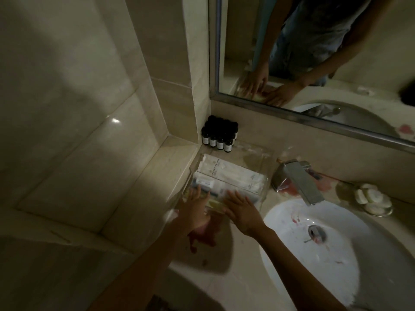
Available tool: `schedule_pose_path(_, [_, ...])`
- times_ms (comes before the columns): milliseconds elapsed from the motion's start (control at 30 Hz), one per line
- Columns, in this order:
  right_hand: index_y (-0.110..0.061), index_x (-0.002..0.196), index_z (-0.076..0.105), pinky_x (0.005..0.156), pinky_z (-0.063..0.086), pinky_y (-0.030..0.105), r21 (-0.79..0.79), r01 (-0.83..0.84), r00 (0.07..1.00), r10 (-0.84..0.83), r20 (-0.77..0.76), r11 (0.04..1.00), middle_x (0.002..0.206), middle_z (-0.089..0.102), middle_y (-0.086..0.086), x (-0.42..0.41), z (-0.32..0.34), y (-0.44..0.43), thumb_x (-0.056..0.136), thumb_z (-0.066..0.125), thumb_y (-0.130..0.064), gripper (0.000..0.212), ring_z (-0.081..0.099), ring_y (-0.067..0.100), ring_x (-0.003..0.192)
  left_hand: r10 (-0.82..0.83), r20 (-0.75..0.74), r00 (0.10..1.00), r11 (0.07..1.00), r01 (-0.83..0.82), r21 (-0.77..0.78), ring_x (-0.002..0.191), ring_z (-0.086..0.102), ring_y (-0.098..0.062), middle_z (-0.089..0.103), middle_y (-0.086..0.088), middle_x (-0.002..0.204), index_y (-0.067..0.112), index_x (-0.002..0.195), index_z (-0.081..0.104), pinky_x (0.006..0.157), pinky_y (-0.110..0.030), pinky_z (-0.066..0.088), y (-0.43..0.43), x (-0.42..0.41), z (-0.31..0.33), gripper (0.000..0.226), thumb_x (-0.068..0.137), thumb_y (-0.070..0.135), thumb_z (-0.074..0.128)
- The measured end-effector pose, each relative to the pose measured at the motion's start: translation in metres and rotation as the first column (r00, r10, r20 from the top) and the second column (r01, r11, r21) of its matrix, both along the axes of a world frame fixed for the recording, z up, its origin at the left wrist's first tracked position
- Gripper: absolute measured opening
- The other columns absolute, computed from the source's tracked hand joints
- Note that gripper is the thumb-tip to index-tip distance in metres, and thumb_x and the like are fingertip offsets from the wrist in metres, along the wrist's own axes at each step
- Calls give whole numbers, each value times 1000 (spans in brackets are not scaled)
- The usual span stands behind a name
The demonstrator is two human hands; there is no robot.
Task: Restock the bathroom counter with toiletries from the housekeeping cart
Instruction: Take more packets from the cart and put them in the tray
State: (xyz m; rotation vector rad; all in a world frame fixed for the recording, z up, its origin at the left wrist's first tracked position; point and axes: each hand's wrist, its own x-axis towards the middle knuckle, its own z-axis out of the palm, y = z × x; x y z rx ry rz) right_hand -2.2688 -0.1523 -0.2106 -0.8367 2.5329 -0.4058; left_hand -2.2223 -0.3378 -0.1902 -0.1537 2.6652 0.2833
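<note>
My left grip (195,207) lies spread, fingers straight, flat on the nearest packets (215,195) in the clear tray (267,160). My right grip (241,212) lies just beside it, spread the same way and pressing down. The packets under my fingers may be toothbrush kits, but it is dim and blurred there. Long white sachets (235,176) fill the far part of the tray. The tray sits on the bench (224,288) in the left corner, and small dark bottles (219,136) cluster just beyond it against the wall. To the right are the faucet (298,180), the white sink (325,265) and a soap dish (381,213) holding round white soaps (372,197).
</note>
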Motion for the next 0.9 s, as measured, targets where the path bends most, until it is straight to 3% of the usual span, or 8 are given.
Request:
schedule_pose_path(100, [-25,144,41,117,17,41,9,6,1000,-6,-31,1000,156,30,0,7,21,4,63,-29,-80,120,20,23,146,88,-48,995,992,-84,91,141,30,-26,32,-4,153,26,145,35,115,-45,27,1,9,8,57,91,37,51])
schedule_pose_path(133, [-23,141,46,114,25,41,-12,23,999,-23,-32,1000,151,39,1,10,27,6,75,-16,-78,106,29,24,143,89,-96,991,990,-78,116,134,41,-23,42,-3,146,24,141,41,111,-38,33,2,12,13,50,93,33,51])
schedule_pose_path(200, [-20,133,56,104,39,38,-110,131,991,-130,17,985,138,54,5,16,34,8,99,24,-55,59,47,25,130,129,-177,976,980,-98,175,117,56,-18,58,0,129,22,131,52,97,-28,43,4,20,23,37,94,28,51])
schedule_pose_path(267, [-22,125,63,93,46,33,-182,250,967,-236,94,951,126,64,5,21,41,12,102,41,-37,35,59,23,115,188,-207,960,968,-146,203,106,61,-17,64,2,118,23,125,56,86,-26,47,7,24,34,31,95,27,51])
schedule_pose_path(433, [-18,106,70,82,46,32,-279,366,930,-358,81,888,111,70,4,35,71,17,102,44,-33,30,63,23,101,206,-233,950,959,-149,240,95,65,-18,69,1,106,21,112,66,80,-31,52,20,30,61,25,95,27,49])
schedule_pose_path(533, [-19,104,71,82,47,31,-356,396,915,-396,77,846,109,71,0,43,88,20,99,50,-34,27,64,20,99,184,-286,940,964,-115,240,83,62,-12,70,3,99,20,105,68,69,-23,45,28,35,74,21,95,26,50])
schedule_pose_path(700, [-22,108,72,81,44,22,-462,390,895,-446,-14,797,112,70,-7,60,113,29,96,56,-31,22,63,11,101,207,-379,902,954,-100,282,92,64,-11,70,6,104,22,106,67,75,-23,47,38,48,100,18,93,28,56])
schedule_pose_path(900, [-25,99,74,82,49,23,-647,361,839,-536,-89,672,101,71,-13,86,119,37,88,68,-18,14,64,8,95,298,-531,793,939,-143,314,80,51,-1,68,10,104,26,110,64,64,-12,33,48,85,120,18,93,26,58])
